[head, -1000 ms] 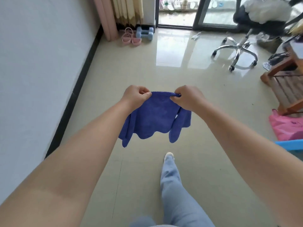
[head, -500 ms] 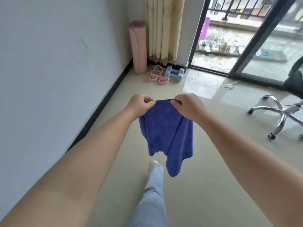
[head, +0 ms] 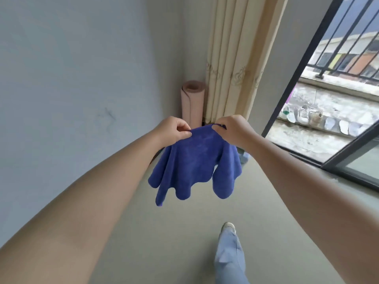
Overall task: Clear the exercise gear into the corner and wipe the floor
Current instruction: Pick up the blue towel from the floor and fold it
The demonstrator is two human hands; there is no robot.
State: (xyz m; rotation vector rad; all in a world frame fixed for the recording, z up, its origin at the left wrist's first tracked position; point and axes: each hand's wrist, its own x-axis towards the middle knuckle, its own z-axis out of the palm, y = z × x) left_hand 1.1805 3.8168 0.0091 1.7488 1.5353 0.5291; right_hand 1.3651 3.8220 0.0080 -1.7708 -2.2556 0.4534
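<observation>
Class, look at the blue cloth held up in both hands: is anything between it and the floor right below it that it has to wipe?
Nothing visible. The blue cloth hangs from the left hand and right hand over bare floor. The rolled mat stands farther off in the corner, and the person's shoe is nearer the camera, off to the right.

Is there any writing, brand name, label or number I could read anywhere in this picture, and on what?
None can be read.
blue cloth: plain, no tag or print showing.
rolled pink mat: no print visible.
curtain: only a faint woven flower pattern, no words.
shoes on the balcony: too small and blurred to show any brand.
wall: a dark scuff mark, not writing.
</observation>
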